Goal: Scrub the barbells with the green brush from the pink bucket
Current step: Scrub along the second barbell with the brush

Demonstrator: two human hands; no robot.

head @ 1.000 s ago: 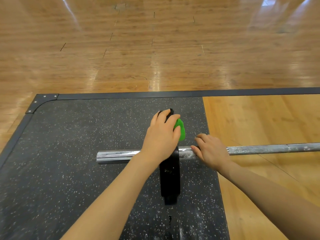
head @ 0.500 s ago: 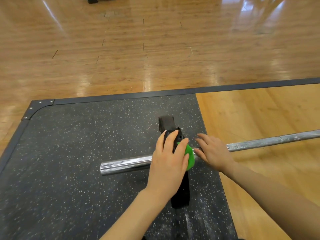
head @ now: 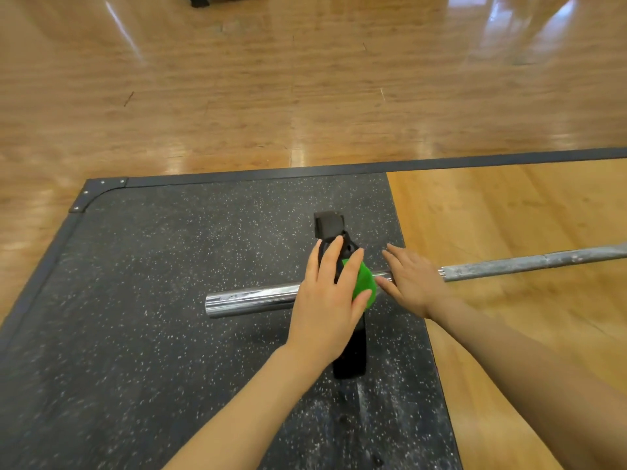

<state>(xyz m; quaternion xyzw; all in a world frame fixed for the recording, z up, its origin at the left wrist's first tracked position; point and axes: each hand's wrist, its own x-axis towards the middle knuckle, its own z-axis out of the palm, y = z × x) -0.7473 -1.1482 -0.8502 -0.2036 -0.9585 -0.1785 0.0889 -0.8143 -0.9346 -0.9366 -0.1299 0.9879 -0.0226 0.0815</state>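
The left hand (head: pixel 330 300) grips the green brush (head: pixel 363 288) against the black plate (head: pixel 349 351) on the barbell (head: pixel 251 300). Just beside it, the right hand (head: pixel 412 283) rests flat, fingers spread, on the bar. Both lie on a speckled black mat (head: pixel 135 317) over wooden floor (head: pixel 305 96).

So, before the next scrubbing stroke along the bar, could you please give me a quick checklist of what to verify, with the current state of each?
1. Green brush in the left hand: ok, fingers curl over it.
2. Brush on the barbell: ok, it sits at the bar beside the black plate.
3. Right hand steadying the bar: ok, it rests flat with straight fingers on the shaft.
4. Bar supported: ok, its chrome sleeve lies over the speckled rubber mat.
5. Bristles wet: cannot tell, they are hidden under the hand.
6. Pink bucket within reach: cannot tell, it is out of view.
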